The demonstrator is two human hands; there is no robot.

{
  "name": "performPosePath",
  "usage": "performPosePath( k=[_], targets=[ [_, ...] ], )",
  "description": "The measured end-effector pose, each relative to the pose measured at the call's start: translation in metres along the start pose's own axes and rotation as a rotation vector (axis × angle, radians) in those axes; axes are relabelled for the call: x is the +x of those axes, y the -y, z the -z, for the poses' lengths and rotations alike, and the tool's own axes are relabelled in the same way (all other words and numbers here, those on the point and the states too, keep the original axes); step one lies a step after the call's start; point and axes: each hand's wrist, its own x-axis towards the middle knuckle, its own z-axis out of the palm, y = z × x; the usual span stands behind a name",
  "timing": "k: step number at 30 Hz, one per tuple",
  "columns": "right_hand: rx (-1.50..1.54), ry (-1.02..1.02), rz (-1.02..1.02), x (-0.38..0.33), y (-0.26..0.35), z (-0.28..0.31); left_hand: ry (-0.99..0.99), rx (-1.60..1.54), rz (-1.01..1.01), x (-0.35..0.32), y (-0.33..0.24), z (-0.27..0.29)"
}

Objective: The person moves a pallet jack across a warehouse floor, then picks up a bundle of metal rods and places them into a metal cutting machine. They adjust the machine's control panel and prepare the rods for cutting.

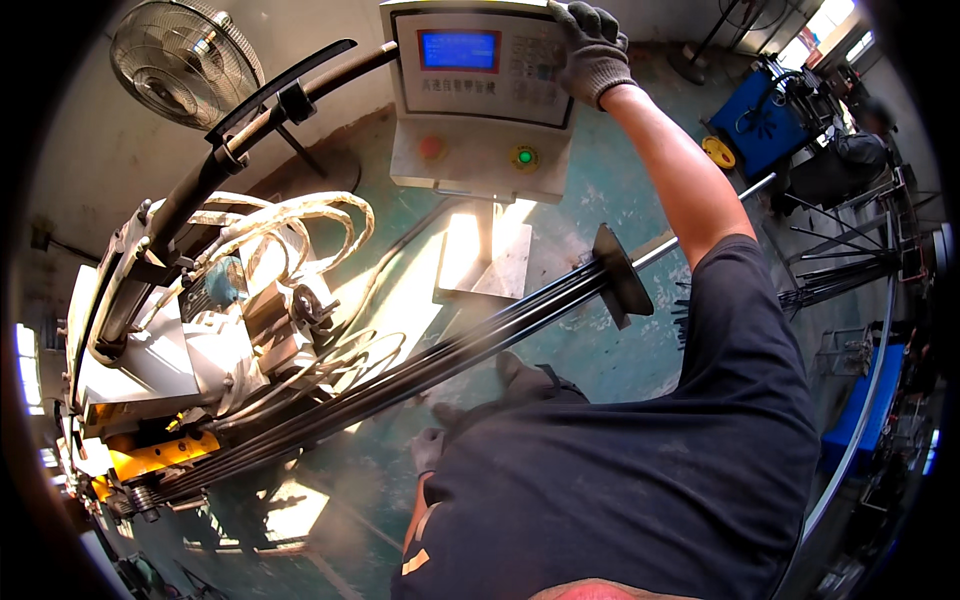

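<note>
My right hand, in a grey knit glove with a darker palm side, reaches up to the control box. Its fingers curl over the box's upper right corner. On the box's face are a lit blue screen, a keypad, a red button and a lit green button. My left hand, also gloved in grey, hangs low by my left side, below the long dark rods of the machine. It looks small and dim there, and how its fingers lie is unclear.
The rods run from the machine at left to a dark end plate before me. Pale wrapped hoses loop over the machine. A fan stands at far left. At right are a blue table, metal rods and a seated person.
</note>
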Motion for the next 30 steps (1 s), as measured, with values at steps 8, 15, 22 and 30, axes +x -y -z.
performPosePath(
  k=[8,15,22,30],
  targets=[
    [0.093,0.243,0.107,0.022,0.026,0.043,-0.058,-0.273,-0.102,-0.057,0.007,-0.048],
    [0.839,0.469,0.146,-0.079,0.085,0.252,-0.159,-0.215,0.125,-0.091,-0.044,-0.046],
    [1.204,1.129,0.545,-0.190,0.269,0.264,-0.316,-0.305,0.181,-0.131,0.049,-0.046],
    [0.685,1.720,0.478,-0.376,0.338,0.106,-0.414,-0.645,0.572,-0.207,0.152,-0.040]
  ],
)
